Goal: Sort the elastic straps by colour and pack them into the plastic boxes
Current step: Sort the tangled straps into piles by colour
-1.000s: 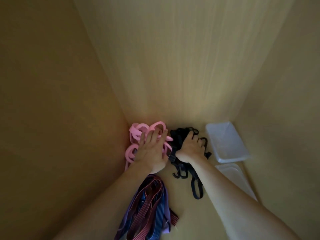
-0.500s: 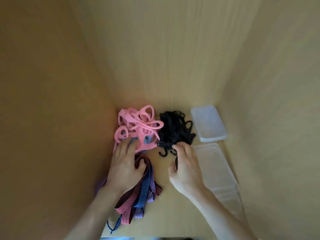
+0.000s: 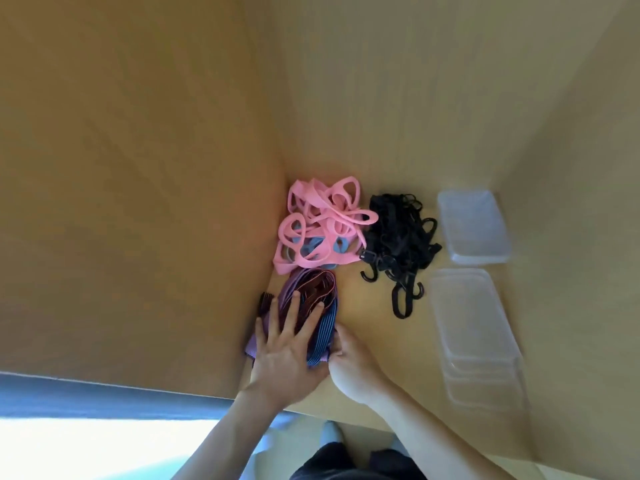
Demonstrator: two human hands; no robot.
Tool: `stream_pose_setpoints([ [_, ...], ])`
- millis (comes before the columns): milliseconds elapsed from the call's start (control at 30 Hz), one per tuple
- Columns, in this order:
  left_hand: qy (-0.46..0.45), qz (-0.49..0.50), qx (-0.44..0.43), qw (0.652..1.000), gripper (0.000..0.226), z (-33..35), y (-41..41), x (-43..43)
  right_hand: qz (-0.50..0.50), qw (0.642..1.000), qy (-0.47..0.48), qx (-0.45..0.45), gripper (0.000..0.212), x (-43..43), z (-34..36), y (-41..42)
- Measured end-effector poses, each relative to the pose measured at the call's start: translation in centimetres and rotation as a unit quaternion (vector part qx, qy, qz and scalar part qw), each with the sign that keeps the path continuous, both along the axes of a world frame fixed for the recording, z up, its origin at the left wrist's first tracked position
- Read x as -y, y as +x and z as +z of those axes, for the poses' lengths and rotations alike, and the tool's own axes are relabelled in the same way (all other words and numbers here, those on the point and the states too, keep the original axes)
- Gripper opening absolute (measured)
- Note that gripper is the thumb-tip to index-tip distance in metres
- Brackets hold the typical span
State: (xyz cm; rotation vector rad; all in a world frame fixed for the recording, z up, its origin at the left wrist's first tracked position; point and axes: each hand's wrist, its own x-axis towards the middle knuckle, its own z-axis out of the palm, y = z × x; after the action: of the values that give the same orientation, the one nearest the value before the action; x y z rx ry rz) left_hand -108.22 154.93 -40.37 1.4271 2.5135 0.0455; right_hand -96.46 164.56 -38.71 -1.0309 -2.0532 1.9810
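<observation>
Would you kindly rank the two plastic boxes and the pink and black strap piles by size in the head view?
1. near box, though nearness flatters it
2. pink pile and black pile, about alike
3. far box

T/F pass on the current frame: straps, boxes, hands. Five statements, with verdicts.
1. Left hand rests flat on the striped strap bundle. True.
2. Black straps lie inside a plastic box. False: they lie on the wooden surface beside the far box.
3. Pink straps sit left of the black straps. True.
4. Right hand holds a black strap. False: it touches the striped bundle's edge.
5. Near box has straps in it. False: none show in it.
</observation>
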Motion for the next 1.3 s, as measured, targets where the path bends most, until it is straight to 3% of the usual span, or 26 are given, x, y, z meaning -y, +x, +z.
stream_pose_setpoints([
  [133,-0.017,0.018,-0.02,0.999,0.092,0.1,0.1,-1.0,0.052,0.997,-0.054,-0.007,0.062,-0.6,-0.4,0.6],
  [233,-0.028,-0.004,-0.063,0.998,0.086,-0.3,0.3,-1.5,0.084,0.993,0.05,0.072,0.051,-2.5,0.2,1.9],
  [333,-0.022,-0.01,-0.086,0.996,0.09,-0.6,-0.2,-1.9,-0.009,0.967,0.207,0.146,0.033,-5.5,1.5,4.1],
  [433,-0.004,-0.008,-0.099,0.995,0.087,-0.3,-1.2,-2.2,-0.151,0.926,0.322,0.126,0.022,-9.3,3.4,6.2],
  [533,-0.006,0.002,-0.098,0.995,0.084,0.3,-1.2,-2.6,-0.217,0.851,0.449,0.161,0.024,-13.8,3.8,8.0],
  [667,0.007,0.015,-0.07,0.997,0.09,0.2,-0.9,-2.5,-0.187,0.801,0.496,0.278,0.04,-17.9,2.1,8.2],
  [800,0.025,0.005,-0.065,0.998,0.095,-0.3,-1.1,-2.0,-0.129,0.762,0.522,0.361,0.032,-19.8,0.6,7.7],
  [967,0.065,0.018,-0.048,0.997,0.107,0.0,-0.8,-1.6,-0.122,0.742,0.529,0.392,0.026,-21.1,-0.1,8.3],
  [1100,0.131,0.03,-0.034,0.99,0.092,1.2,0.0,-1.3,-0.146,0.728,0.556,0.375,0.033,-21.2,0.6,7.8],
  [1300,0.252,0.029,0.023,0.967,0.07,3.4,0.8,-1.5,-0.259,0.764,0.538,0.242,0.026,-18.0,4.5,7.4],
])
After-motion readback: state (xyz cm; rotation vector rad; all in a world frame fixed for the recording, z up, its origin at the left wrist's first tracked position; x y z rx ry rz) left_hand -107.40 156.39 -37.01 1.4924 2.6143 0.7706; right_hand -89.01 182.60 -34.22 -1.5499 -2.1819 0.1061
